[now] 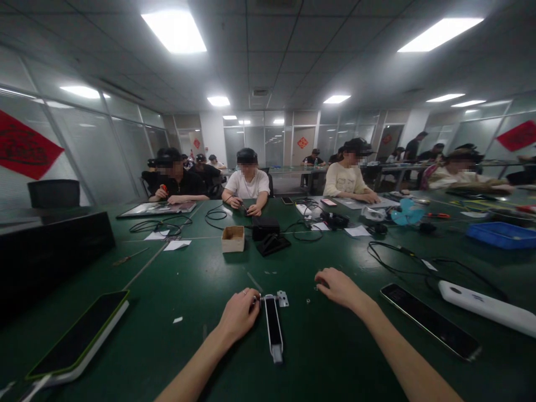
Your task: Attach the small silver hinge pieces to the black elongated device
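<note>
In the head view I see the left hand half curled at the top of a narrow white-framed device with a metal bracket, lying on the green table between the two hands; I cannot tell whether its fingers grip it. The right hand rests palm down, fingers loosely bent, near a small metal piece, and I cannot tell whether it holds anything.

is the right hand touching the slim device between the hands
No, the right hand lies apart from the device, with green table showing between them.
</note>
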`<state>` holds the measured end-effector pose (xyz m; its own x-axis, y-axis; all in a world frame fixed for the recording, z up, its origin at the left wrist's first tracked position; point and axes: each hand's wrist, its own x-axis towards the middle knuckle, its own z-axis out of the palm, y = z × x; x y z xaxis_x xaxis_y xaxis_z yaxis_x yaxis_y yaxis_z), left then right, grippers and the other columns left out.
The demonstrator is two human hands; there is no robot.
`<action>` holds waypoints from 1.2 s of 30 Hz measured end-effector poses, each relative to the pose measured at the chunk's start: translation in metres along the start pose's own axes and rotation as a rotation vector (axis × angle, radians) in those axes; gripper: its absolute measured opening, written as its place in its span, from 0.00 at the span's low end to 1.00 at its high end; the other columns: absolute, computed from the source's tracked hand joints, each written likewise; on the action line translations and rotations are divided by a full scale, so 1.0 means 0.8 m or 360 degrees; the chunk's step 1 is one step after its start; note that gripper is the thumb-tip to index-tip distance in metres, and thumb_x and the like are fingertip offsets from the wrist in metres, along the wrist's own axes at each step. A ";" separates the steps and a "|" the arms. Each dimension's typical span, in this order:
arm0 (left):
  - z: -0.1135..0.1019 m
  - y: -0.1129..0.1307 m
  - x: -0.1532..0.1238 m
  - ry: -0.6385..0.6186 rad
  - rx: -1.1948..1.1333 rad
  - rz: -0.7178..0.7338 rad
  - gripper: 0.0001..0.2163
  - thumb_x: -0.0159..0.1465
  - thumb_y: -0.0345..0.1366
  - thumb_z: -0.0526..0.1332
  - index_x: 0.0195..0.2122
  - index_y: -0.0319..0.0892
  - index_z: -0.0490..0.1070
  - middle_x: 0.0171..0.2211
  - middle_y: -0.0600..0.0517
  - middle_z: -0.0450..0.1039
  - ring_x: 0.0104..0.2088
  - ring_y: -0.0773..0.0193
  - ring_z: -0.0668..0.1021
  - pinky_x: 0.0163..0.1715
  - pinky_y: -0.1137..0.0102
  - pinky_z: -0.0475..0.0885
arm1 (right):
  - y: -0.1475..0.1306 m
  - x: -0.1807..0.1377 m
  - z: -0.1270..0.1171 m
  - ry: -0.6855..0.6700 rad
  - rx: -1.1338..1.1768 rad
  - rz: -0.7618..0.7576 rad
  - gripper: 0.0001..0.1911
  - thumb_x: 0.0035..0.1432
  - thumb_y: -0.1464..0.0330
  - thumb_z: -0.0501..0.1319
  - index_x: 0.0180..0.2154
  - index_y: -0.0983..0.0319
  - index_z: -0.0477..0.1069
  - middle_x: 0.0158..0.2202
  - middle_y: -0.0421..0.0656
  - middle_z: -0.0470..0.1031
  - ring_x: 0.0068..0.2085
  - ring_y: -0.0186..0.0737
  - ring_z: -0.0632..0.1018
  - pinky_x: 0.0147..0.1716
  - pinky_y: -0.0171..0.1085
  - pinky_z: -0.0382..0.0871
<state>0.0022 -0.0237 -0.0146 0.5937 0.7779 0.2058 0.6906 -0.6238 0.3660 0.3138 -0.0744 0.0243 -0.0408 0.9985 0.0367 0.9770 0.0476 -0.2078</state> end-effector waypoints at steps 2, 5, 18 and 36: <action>-0.001 0.002 -0.001 -0.0004 0.0006 -0.0002 0.09 0.66 0.36 0.51 0.43 0.43 0.68 0.38 0.50 0.71 0.35 0.63 0.73 0.36 0.70 0.65 | -0.005 0.001 0.005 -0.0031 -0.0005 0.0025 0.11 0.58 0.66 0.56 0.40 0.61 0.73 0.40 0.47 0.73 0.43 0.44 0.73 0.40 0.39 0.66; -0.003 0.004 -0.002 0.0001 -0.0010 -0.0011 0.09 0.65 0.35 0.51 0.43 0.43 0.68 0.38 0.51 0.71 0.34 0.63 0.73 0.35 0.70 0.65 | -0.009 0.001 0.010 -0.0066 0.0051 0.0094 0.09 0.58 0.68 0.56 0.38 0.63 0.72 0.39 0.47 0.73 0.41 0.43 0.74 0.38 0.37 0.67; -0.011 0.021 -0.009 0.0293 -0.0025 0.0335 0.07 0.65 0.35 0.54 0.43 0.43 0.67 0.40 0.49 0.70 0.36 0.62 0.72 0.37 0.68 0.67 | -0.118 -0.014 0.043 0.0383 0.0768 -0.0400 0.09 0.62 0.67 0.52 0.36 0.61 0.69 0.37 0.44 0.71 0.38 0.39 0.72 0.38 0.38 0.69; -0.002 0.028 -0.010 0.0331 0.0051 0.0538 0.08 0.67 0.34 0.53 0.42 0.43 0.71 0.38 0.48 0.75 0.38 0.61 0.75 0.39 0.66 0.68 | -0.147 -0.023 0.054 0.0224 0.1070 -0.0414 0.10 0.62 0.65 0.53 0.36 0.61 0.71 0.35 0.42 0.71 0.36 0.37 0.72 0.36 0.35 0.67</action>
<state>0.0122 -0.0434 -0.0069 0.6959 0.5247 0.4903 0.4847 -0.8470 0.2184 0.1905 -0.0972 0.0055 -0.1822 0.9419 0.2824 0.5983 0.3341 -0.7283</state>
